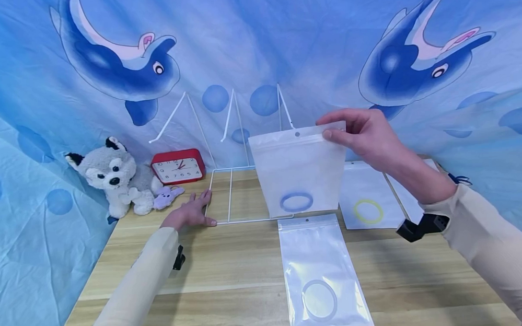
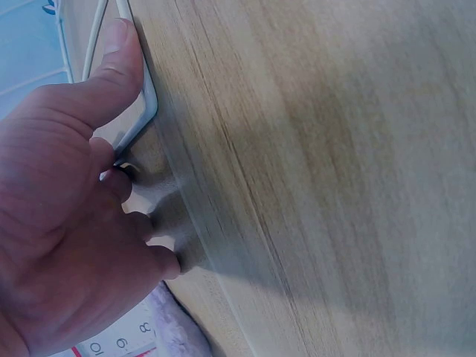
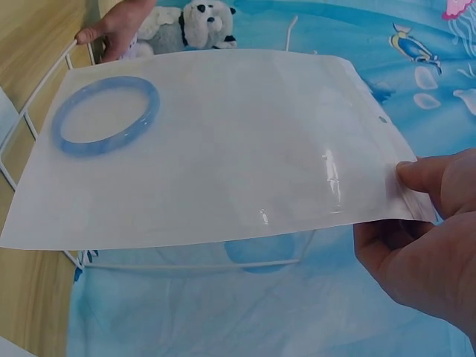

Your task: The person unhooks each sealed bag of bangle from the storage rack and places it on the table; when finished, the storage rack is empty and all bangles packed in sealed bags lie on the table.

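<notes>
Above the white wire rack, the right hand is pinching a frosted white pouch by its top corner, a blue ring showing low inside. Left hand is pressing the rack's corner against the table, fingers flat.

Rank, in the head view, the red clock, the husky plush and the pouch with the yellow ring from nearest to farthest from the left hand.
From the left hand:
1. Red clock, just behind it.
2. Husky plush, farther off to its left.
3. Pouch with the yellow ring, far across the table to its right.
</notes>
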The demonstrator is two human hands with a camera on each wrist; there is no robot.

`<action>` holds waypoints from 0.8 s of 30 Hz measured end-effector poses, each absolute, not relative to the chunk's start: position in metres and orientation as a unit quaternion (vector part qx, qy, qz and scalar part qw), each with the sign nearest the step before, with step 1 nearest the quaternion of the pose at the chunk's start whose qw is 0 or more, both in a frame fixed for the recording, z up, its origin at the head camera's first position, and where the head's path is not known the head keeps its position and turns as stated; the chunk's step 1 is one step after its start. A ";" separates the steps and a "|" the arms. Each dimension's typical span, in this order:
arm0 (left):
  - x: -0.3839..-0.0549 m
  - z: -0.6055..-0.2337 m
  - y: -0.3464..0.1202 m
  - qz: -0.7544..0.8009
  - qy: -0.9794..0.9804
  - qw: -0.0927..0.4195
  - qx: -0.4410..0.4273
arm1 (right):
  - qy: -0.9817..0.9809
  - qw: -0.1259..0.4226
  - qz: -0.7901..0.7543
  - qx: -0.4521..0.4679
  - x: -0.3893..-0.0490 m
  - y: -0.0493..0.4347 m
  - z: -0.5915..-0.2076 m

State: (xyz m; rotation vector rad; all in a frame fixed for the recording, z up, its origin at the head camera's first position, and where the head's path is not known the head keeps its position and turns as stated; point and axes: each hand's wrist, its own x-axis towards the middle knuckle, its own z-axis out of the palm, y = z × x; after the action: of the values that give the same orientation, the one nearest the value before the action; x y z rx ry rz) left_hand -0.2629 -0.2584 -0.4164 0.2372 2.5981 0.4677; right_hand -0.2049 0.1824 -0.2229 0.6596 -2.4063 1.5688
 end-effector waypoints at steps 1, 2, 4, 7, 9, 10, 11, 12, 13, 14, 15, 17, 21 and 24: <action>-0.263 -0.416 -0.259 0.172 0.951 0.243 0.085 | -0.813 0.095 0.529 0.224 -0.203 0.182 -0.223; -0.262 -0.416 -0.259 0.173 0.951 0.243 0.084 | -0.812 0.094 0.530 0.226 -0.202 0.181 -0.224; -0.262 -0.416 -0.259 0.175 0.951 0.245 0.076 | -0.811 0.093 0.530 0.230 -0.199 0.178 -0.226; -0.262 -0.415 -0.259 0.177 0.950 0.246 0.072 | -0.810 0.094 0.530 0.234 -0.194 0.174 -0.228; -0.263 -0.415 -0.259 0.178 0.950 0.245 0.074 | -0.809 0.095 0.530 0.237 -0.190 0.171 -0.231; -0.263 -0.415 -0.259 0.178 0.950 0.244 0.076 | -0.808 0.094 0.531 0.238 -0.189 0.169 -0.232; -0.263 -0.415 -0.259 0.178 0.950 0.243 0.080 | -0.806 0.093 0.534 0.239 -0.188 0.167 -0.234; -0.263 -0.415 -0.259 0.179 0.950 0.242 0.081 | -0.803 0.093 0.538 0.241 -0.187 0.164 -0.236; -0.263 -0.415 -0.260 0.179 0.950 0.240 0.082 | -0.801 0.091 0.541 0.241 -0.186 0.162 -0.237; -0.263 -0.415 -0.260 0.180 0.951 0.239 0.084 | -0.796 0.092 0.547 0.242 -0.185 0.159 -0.239; -0.262 -0.416 -0.260 0.180 0.951 0.238 0.086 | -0.791 0.091 0.554 0.244 -0.184 0.156 -0.242; -0.261 -0.415 -0.260 0.181 0.951 0.237 0.087 | -0.777 0.091 0.570 0.252 -0.182 0.150 -0.247; -0.262 -0.416 -0.261 0.183 0.950 0.235 0.092 | -0.753 0.087 0.597 0.262 -0.177 0.137 -0.257; -0.262 -0.417 -0.262 0.183 0.950 0.234 0.098 | -0.744 0.079 0.608 0.264 -0.172 0.127 -0.265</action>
State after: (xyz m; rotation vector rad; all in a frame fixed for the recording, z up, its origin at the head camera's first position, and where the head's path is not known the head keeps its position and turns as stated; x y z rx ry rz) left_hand -0.2624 -0.2617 -0.4171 0.2680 2.6068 0.5020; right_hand -0.1724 0.1268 -0.2646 0.7904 -2.2282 1.8205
